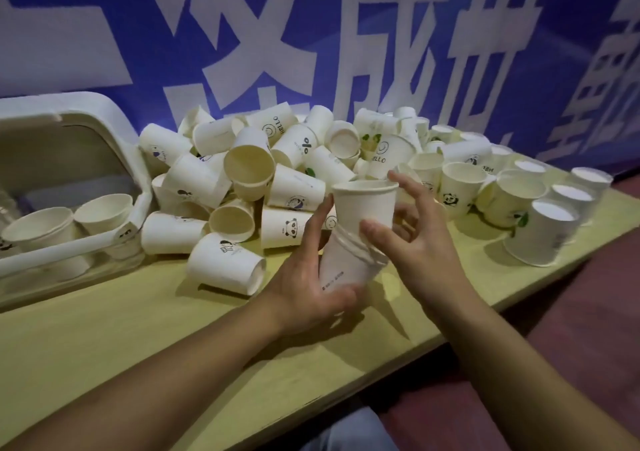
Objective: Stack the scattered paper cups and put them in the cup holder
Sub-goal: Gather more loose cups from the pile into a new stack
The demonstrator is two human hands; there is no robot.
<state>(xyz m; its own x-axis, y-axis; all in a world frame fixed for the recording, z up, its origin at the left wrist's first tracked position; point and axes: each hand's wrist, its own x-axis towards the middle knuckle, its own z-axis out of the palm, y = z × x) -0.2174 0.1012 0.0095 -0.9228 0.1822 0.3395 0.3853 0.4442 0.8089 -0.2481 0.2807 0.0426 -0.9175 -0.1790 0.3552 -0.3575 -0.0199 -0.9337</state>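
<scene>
Two hands meet at the stack of cups (349, 253) above the table (173, 339) — your left hand (308, 277) curls round its base. Your right hand (412, 235) spreads loosely, thumb touching the top cup (363, 201) — scattered cups (242, 173) lie behind.

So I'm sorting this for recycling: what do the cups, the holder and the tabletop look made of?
Cups: matte white paper, going by the rolled rims, printed pandas and cream insides. Cup holder: apparently moulded white plastic, smooth and rounded. Table: pale yellowish wood or laminate, flat matte; which one is unclear.
</scene>
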